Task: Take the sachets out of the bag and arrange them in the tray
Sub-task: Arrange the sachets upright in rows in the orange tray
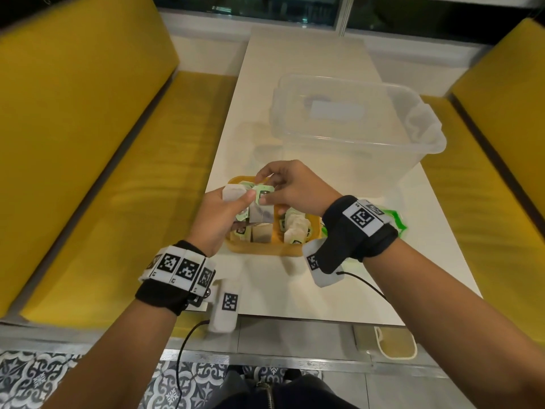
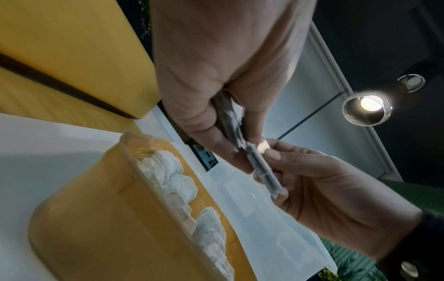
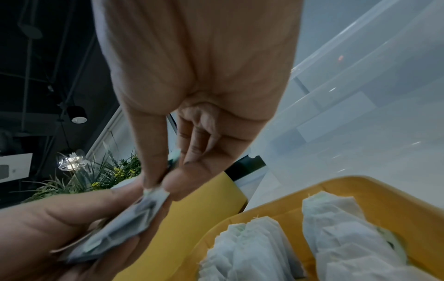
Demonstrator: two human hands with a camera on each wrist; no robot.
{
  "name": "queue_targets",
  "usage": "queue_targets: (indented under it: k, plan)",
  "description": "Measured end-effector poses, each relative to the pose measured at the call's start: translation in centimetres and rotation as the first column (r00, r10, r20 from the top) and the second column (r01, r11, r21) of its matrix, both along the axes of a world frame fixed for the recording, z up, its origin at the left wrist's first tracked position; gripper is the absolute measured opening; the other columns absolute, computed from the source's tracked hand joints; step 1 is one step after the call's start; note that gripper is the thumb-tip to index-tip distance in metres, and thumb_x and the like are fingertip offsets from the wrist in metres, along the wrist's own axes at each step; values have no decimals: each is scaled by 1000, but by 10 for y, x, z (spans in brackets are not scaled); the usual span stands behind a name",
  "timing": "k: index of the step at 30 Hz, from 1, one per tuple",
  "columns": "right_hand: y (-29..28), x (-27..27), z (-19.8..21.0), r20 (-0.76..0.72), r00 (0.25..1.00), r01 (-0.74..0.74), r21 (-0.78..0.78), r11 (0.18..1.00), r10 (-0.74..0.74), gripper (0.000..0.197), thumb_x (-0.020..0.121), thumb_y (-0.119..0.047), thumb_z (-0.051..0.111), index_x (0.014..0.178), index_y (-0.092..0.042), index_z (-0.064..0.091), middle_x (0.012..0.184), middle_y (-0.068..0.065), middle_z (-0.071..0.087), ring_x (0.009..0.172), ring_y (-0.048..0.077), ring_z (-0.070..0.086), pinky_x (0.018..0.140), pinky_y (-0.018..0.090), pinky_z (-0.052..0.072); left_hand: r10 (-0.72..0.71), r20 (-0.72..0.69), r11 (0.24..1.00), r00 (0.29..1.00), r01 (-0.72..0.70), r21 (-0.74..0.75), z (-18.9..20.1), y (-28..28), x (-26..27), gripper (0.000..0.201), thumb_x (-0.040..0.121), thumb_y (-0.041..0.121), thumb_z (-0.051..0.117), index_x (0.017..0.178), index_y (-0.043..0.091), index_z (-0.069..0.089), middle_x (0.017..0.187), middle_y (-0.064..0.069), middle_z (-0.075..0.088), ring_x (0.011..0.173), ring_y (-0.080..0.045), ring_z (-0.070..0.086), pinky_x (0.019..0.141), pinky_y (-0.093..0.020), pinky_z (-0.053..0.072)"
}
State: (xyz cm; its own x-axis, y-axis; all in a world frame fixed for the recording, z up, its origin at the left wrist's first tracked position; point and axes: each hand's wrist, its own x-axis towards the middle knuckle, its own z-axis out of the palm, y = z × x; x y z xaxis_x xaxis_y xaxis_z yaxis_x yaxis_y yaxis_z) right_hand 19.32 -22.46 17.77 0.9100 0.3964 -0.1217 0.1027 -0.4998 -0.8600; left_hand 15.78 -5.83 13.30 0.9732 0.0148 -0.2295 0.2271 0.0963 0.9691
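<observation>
Above the yellow tray [image 1: 267, 250], near the left edge of the white tabletop [image 1: 309, 93]: left hand [image 1: 216, 215] curled around a small stack of sachets [image 1: 236, 193], thumb pressed on top. Right hand [image 1: 290, 184] pinching the green-labelled top sachet [image 1: 263, 193] of that stack between thumb and forefinger (other fingers loosely bent). Inside the tray, more sachets [image 1: 296, 228] standing on edge in two compartments. Just right of the tray, mostly hidden behind the right wrist, a green bag [image 1: 396, 221]. Farther along the tabletop, to the right, a clear plastic tub [image 1: 354, 125]. Yellow benches [image 1: 73, 128] on both sides.
</observation>
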Motion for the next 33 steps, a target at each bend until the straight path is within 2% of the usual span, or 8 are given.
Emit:
queue_targets:
  k: [3,9,13,17,20,24,28,33]
  plan:
    - [3,3,-1,73,997,1,-111,994,7,14,77,-6,77,88,-6,69,77,16,63,57,27,66,62,45,57,34,13,999,999,-33,-38,1,-4,1,13,94,23,60,93,12,67,76,4,71,70,-8,68,58,-23,55]
    - [1,7,-15,207,972,-15,-431,902,115,13,74,-11,77,74,-10,64,66,-4,54,65,17,51,60,31,46,233,-164,959,959,-255,-127,-2,15,10,16,103,21,39,97,10,50,85,-11,60,72,-22,63,64,-29,58]
    - [13,-3,-44,149,966,-86,-590,803,213,13,75,-7,69,80,-18,63,80,-1,57,76,21,55,61,26,42,148,-31,973,988,-141,181,-8,20,13,30,100,21,44,118,-1,52,103,-15,62,89,-23,63,76,-38,54]
    - [19,-6,-58,121,966,-98,-645,758,228,20,80,-5,62,95,-16,67,95,9,63,84,28,60,75,35,53,8,136,919,991,-61,390,-8,19,9,21,92,19,60,92,-1,64,91,-25,65,82,-33,61,79,-50,53]
    - [20,-8,-58,169,954,-76,-666,743,249,18,84,-5,56,94,-14,67,92,9,62,85,28,59,77,36,52,-62,186,868,981,-40,496,-10,18,7,7,88,17,67,84,12,70,78,-5,68,73,-23,61,70,-36,52]
    - [22,-12,-58,209,946,-45,-675,737,249,14,86,-4,51,86,-11,63,82,8,53,76,26,51,68,32,46,-232,172,686,957,36,727,-17,18,9,9,85,22,70,76,21,68,72,2,66,72,-19,60,65,-30,48]
    - [23,-11,-60,198,955,-36,-665,746,222,18,85,-2,50,75,-16,54,80,10,54,76,29,54,67,33,48,-408,40,391,912,135,910,-16,21,10,13,85,29,69,72,29,64,75,2,67,76,-20,60,65,-31,48]
    - [17,-10,-59,181,965,-28,-650,759,190,19,80,0,52,73,-18,54,87,12,59,80,31,57,73,37,52,-501,-56,213,864,186,959,-5,28,14,4,84,31,67,82,31,70,75,6,62,79,-19,58,67,-30,46]
